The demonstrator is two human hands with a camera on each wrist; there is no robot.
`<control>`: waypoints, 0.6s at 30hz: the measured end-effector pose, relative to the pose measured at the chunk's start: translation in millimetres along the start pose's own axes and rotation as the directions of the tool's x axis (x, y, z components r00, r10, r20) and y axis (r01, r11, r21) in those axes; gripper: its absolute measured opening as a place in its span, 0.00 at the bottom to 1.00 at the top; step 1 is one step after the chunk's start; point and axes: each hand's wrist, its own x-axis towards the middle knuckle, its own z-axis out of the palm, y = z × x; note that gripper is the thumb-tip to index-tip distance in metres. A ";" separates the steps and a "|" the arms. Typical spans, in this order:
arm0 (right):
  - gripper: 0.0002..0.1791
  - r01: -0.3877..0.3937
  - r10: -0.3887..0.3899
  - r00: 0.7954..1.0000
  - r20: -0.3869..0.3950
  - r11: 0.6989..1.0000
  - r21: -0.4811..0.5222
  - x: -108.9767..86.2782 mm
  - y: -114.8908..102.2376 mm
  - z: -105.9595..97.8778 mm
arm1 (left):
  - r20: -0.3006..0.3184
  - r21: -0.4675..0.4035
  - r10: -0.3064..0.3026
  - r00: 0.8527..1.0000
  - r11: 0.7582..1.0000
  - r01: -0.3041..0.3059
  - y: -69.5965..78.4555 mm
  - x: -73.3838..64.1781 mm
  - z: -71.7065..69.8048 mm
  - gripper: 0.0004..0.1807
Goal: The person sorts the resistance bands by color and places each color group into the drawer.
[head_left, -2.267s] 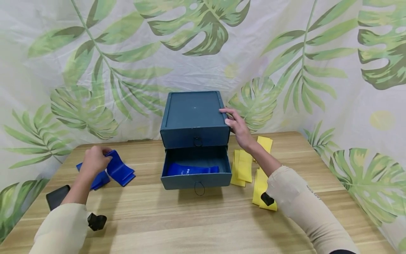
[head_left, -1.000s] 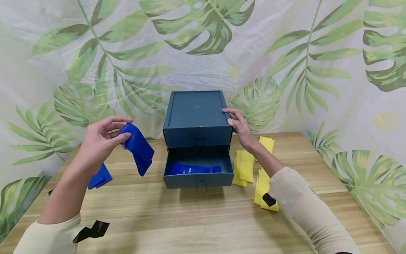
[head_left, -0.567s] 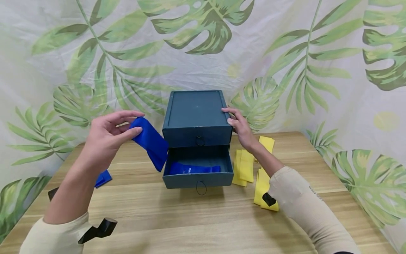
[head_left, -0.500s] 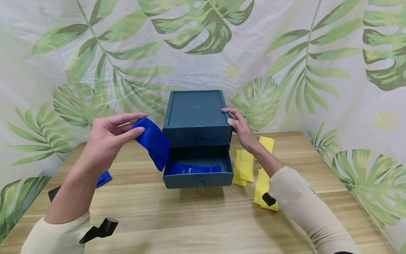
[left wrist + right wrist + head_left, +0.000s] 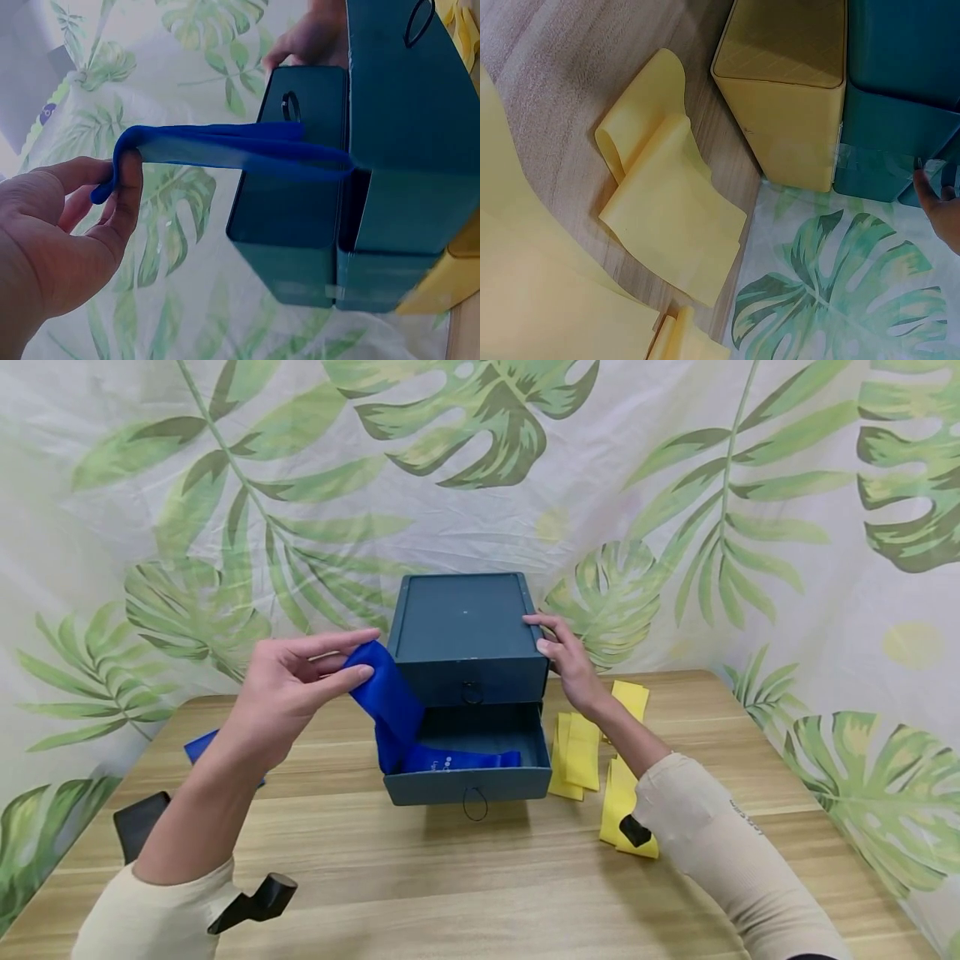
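Band (image 5: 392, 693), one blue, in left grip (image 5: 288, 693) at one open drawer (image 5: 435, 788)

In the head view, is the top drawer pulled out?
No: the top drawer sits flush in the cabinet, while the lower drawer stands out beneath it.

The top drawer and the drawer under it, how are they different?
The top drawer is shut, but the drawer under it is pulled open and sticks out toward the person. You can't see inside the top drawer, while the drawer under it shows a blue strap lying inside. Both are the same dark bluish colour.
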 end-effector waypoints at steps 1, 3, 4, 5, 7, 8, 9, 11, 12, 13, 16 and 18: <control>0.30 -0.001 0.001 1.000 0.001 1.000 0.000 -0.2 -0.5 0.1 | 0.004 0.018 -0.001 1.000 1.000 0.000 0.0 0.6 2.4 0.18; 0.30 -0.001 0.001 1.000 0.003 1.000 0.000 -0.2 -0.9 0.3 | 0.012 0.041 0.008 1.000 0.999 -0.008 -0.6 2.4 8.1 0.17; 0.30 -0.002 0.002 1.000 0.003 1.000 0.000 -0.2 -0.9 0.2 | 0.010 0.053 0.013 1.000 0.998 -0.013 -1.0 3.7 11.5 0.17; 0.30 -0.004 0.004 1.000 0.004 1.000 0.000 -0.5 -1.3 0.2 | 0.010 0.066 0.018 1.000 0.998 -0.019 -1.3 5.1 15.1 0.17; 0.30 -0.005 0.005 1.000 0.003 1.000 0.001 -0.7 -1.4 0.0 | 0.010 0.077 0.025 1.000 0.997 -0.026 -1.8 8.2 23.1 0.18; 0.30 -0.006 0.006 1.000 0.001 1.000 0.002 -0.8 -1.3 -0.1 | 0.011 0.074 0.026 1.000 0.997 -0.027 -2.2 9.8 27.2 0.19; 0.30 -0.006 0.006 1.000 0.000 1.000 0.002 -1.0 -1.3 -0.2 | 0.012 0.070 0.025 1.000 0.997 -0.026 -3.1 11.6 31.4 0.19; 0.30 -0.006 0.006 1.000 -0.002 1.000 0.003 -1.3 -0.9 -0.2 | 0.015 0.073 0.017 1.000 0.997 -0.018 -5.2 14.8 39.4 0.19; 0.31 -0.006 0.006 1.000 -0.002 1.000 0.006 -1.3 -0.8 -0.1 | 0.017 0.070 0.010 1.000 0.998 -0.011 -6.5 16.4 43.4 0.19; 0.31 -0.006 0.006 1.000 -0.002 1.000 0.005 -1.3 -0.5 0.0 | 0.023 0.068 0.007 1.000 0.998 -0.009 -7.5 17.8 47.3 0.18; 0.31 -0.006 0.006 1.000 -0.001 1.000 0.007 -1.0 0.5 0.2 | 0.029 0.064 -0.009 1.000 0.998 0.007 -11.2 23.0 59.7 0.18; 0.31 -0.006 0.006 1.000 0.001 1.000 0.009 -0.7 0.6 0.4 | 0.036 0.066 -0.012 0.999 0.998 0.009 -13.0 26.3 67.9 0.19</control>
